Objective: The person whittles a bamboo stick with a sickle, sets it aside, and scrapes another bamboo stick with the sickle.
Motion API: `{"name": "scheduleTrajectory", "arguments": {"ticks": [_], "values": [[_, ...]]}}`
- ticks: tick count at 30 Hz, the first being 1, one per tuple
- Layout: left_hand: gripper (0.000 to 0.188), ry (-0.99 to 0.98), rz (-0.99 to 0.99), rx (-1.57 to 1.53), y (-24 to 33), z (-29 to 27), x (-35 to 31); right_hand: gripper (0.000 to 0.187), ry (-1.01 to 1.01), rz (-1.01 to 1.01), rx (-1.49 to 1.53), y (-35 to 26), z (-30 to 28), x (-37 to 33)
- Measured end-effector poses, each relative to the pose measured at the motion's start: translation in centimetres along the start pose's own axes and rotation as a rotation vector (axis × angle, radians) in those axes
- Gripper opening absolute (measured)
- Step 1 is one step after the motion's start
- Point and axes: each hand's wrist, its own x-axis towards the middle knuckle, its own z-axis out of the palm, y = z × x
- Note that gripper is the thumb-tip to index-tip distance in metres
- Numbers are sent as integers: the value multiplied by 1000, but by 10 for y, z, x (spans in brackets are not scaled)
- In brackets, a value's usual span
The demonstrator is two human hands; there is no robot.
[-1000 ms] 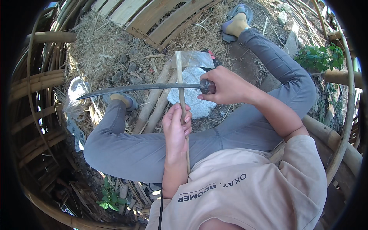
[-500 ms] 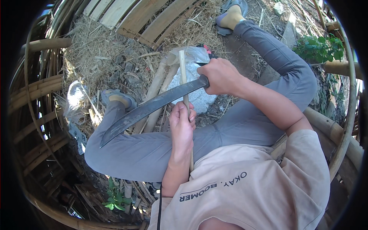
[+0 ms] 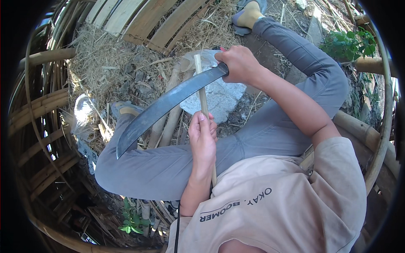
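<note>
My left hand is wrapped round a slim wooden stick that stands up between my legs. Its lower end runs back against my shirt, and its pale top end shows bare wood. My right hand grips a machete by the handle, which my fingers hide. The long dark blade slants down to the left and crosses the stick near its upper part, with the tip above my left thigh. Beneath the blade and stick sits a pale grey rock.
Several thin logs lie left of the rock, beside a crumpled clear plastic bag. Dry straw covers the ground at the far left, below a slatted wooden panel. Bamboo rails curve round on both sides. Green leaves grow at the right.
The machete has moved up along the stick toward its top end, and its blade has turned to show more of its flat side. My left hand stays nearly still on the stick.
</note>
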Motion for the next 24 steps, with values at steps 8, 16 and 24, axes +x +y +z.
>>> {"name": "scheduleTrajectory", "arguments": {"ticks": [8, 16, 24], "values": [[28, -4, -66, -74, 0, -5, 3, 24, 61, 30, -22, 14, -5, 6], [31, -60, -108, -146, 4, -1, -2, 27, 420, 126, -4, 52, -43, 21], [34, -81, -124, -152, 16, -5, 4, 28, 288, 58, 344, 20, -35, 4]]}}
